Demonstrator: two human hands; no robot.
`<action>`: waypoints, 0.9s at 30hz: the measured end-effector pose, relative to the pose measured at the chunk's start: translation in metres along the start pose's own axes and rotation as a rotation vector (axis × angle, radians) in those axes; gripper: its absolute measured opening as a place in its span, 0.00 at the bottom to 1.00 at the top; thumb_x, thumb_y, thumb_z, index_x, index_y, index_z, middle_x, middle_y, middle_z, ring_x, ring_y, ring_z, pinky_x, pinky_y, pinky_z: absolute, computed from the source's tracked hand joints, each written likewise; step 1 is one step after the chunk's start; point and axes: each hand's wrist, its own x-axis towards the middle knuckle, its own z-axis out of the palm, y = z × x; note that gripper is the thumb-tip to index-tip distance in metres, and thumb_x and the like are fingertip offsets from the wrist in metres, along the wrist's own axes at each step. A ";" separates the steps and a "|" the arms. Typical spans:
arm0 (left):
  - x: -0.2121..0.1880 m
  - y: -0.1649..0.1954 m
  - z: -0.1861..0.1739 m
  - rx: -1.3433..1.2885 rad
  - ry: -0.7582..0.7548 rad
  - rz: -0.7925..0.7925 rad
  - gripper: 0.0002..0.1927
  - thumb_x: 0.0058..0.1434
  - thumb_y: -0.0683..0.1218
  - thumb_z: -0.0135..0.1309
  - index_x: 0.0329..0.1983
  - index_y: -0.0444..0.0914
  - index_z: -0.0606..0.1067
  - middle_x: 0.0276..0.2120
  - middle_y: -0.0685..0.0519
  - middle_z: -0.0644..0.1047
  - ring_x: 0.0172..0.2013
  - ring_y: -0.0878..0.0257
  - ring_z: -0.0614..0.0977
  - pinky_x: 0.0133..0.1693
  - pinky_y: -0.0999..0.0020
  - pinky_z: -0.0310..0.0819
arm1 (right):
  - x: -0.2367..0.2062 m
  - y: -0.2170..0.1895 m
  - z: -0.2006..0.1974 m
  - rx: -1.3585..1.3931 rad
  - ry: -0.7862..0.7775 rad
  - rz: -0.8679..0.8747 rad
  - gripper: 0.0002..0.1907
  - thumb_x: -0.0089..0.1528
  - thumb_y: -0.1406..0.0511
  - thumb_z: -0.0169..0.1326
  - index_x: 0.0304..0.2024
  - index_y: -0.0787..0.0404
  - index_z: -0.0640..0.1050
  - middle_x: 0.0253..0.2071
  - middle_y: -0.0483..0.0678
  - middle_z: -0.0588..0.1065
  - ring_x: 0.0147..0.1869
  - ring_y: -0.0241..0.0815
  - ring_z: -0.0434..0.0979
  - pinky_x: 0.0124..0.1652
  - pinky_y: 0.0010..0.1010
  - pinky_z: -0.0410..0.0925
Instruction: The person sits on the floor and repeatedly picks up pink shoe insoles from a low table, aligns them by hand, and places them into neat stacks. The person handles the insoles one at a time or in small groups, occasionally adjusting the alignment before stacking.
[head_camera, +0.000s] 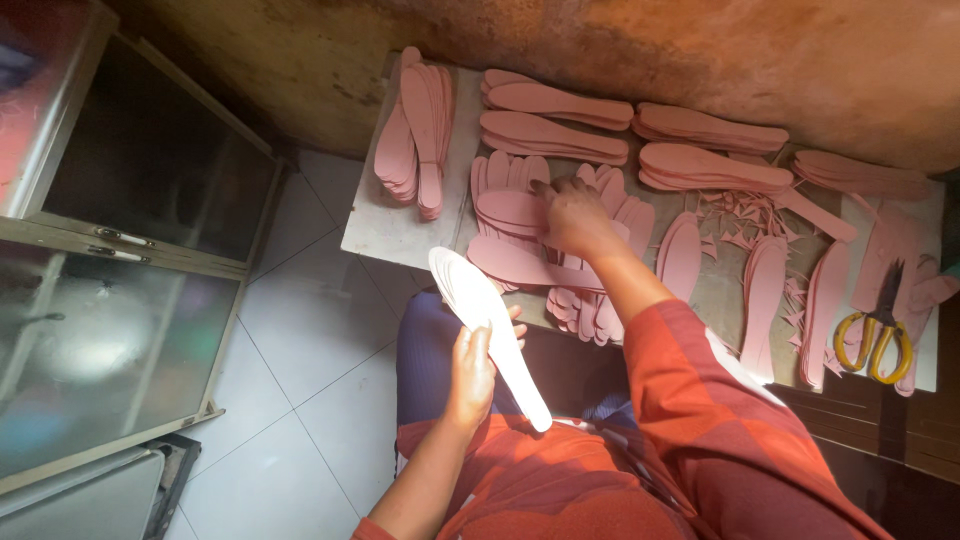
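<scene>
My left hand (474, 366) grips a white insole (487, 328) over my lap, its toe pointing up and left. My right hand (572, 215) reaches forward onto a fanned pile of pink insoles (512, 213) on the low board (400, 232), fingertips pressing on the top pieces. It touches the pile, but a firm grip on any single piece is not visible.
More stacks of pink insoles (417, 132) lie along the back of the board and toward the right (710, 168). Pink offcuts (740, 215) are scattered mid-right. Yellow-handled scissors (878, 335) rest at the far right. A glass-fronted metal cabinet (120, 250) stands left on the tiled floor.
</scene>
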 end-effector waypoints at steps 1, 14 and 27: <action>0.000 0.002 0.003 0.034 -0.017 0.005 0.21 0.71 0.49 0.38 0.59 0.31 0.69 0.51 0.47 0.81 0.45 0.60 0.85 0.46 0.65 0.81 | -0.005 -0.002 -0.003 -0.033 0.108 -0.079 0.39 0.42 0.63 0.66 0.57 0.64 0.76 0.50 0.62 0.76 0.54 0.65 0.73 0.52 0.50 0.67; -0.020 -0.016 0.037 0.111 -0.074 0.006 0.13 0.65 0.41 0.54 0.51 0.30 0.76 0.42 0.50 0.82 0.39 0.66 0.83 0.41 0.71 0.79 | -0.161 -0.053 0.000 1.527 0.227 0.831 0.14 0.59 0.70 0.64 0.45 0.64 0.76 0.38 0.49 0.81 0.40 0.37 0.81 0.41 0.27 0.75; -0.043 -0.027 0.067 0.224 -0.138 -0.001 0.14 0.63 0.39 0.59 0.52 0.30 0.77 0.44 0.50 0.82 0.41 0.66 0.83 0.43 0.70 0.79 | -0.206 -0.045 -0.014 1.679 0.465 0.755 0.16 0.57 0.74 0.65 0.45 0.64 0.74 0.41 0.49 0.79 0.43 0.36 0.81 0.47 0.28 0.77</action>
